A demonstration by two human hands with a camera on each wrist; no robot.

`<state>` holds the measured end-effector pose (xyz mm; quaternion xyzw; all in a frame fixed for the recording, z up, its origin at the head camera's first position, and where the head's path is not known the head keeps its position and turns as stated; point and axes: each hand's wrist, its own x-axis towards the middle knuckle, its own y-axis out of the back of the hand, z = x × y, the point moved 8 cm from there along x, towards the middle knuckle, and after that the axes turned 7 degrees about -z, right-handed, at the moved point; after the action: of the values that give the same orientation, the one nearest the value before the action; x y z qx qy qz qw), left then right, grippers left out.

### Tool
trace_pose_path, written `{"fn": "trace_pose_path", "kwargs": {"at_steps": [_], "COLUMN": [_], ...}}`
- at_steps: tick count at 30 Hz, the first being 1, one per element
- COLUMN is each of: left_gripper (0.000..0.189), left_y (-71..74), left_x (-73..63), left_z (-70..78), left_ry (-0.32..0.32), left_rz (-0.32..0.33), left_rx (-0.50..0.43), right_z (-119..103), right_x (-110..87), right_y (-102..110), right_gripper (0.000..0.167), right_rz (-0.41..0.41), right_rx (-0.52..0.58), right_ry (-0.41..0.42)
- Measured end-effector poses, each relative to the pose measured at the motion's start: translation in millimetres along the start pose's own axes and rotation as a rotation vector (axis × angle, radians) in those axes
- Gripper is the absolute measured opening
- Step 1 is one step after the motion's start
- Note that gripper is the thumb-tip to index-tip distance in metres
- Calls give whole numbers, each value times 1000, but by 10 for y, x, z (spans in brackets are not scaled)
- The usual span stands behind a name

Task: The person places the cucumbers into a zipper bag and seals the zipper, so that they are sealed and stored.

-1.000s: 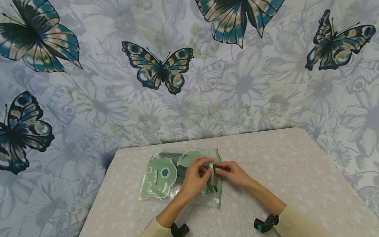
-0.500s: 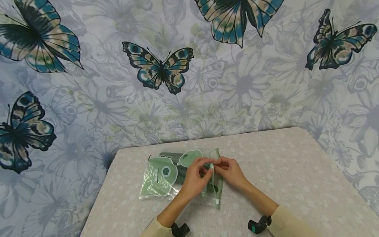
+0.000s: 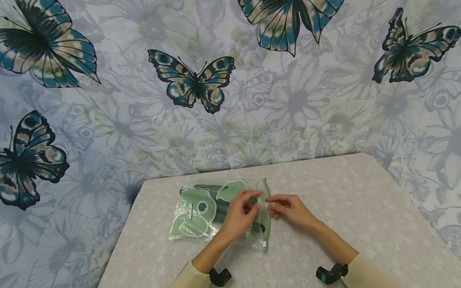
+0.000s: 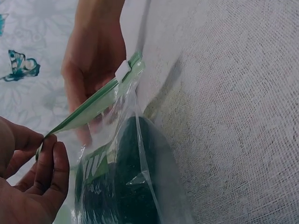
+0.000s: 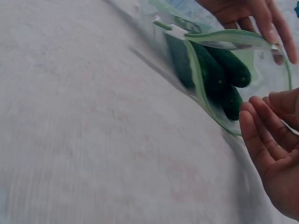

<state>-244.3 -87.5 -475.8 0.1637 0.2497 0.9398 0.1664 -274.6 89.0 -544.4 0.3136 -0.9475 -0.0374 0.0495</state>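
Note:
A clear zip bag (image 3: 192, 220) printed with green cartoon animals lies on the table, holding several dark green cucumbers (image 5: 210, 70). My left hand (image 3: 237, 214) pinches one green-edged side of its mouth between thumb and fingers, seen closely in the left wrist view. The mouth gapes in the right wrist view, cucumber ends showing inside. A white slider (image 4: 123, 71) sits near one end of the zip strip. Just right of the mouth is my right hand (image 3: 289, 210), fingers loosely bent and holding nothing. Whether a fingertip brushes the far zip strip I cannot tell.
A pale floral cloth covers the table (image 3: 342, 192). Behind it rises a wall (image 3: 252, 120) patterned with butterflies and flowers. Black devices are strapped to both wrists, including the right wrist device (image 3: 332, 273).
My right hand came in to the bag's mouth beside the left fingers, then drew back to the right with nothing in it. My left hand has stayed at the bag's edge.

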Motion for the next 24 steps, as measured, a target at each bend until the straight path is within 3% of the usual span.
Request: {"fn": "trace_pose_path", "kwargs": {"at_steps": [3,6,11,14,18,24], "left_gripper": [44,48,50,49,48,47], "left_y": [-24,-57,-157,-200,-251,-302], "left_x": [2,2,6,31,82,55], "left_z": [-16,11,104,135,154,198], "left_ry": [6,-19,-115,-154,-165,-203], "left_rz": [-23,-67,-141,-121,-90,-113], "left_rx": [17,113,454,582,599,579], "right_z": [4,13,27,27,28,32], "right_x": [-127,-249,-403,-440,-452,-458], "right_y": [111,215,316,310,275,256], "right_gripper": [37,36,35,35,35,36], "right_rz": [26,45,44,25,2,2], "right_rx": [5,-10,-28,-35,-43,-49], "right_ry": [-20,-25,-21,-18,-17,-20]}}
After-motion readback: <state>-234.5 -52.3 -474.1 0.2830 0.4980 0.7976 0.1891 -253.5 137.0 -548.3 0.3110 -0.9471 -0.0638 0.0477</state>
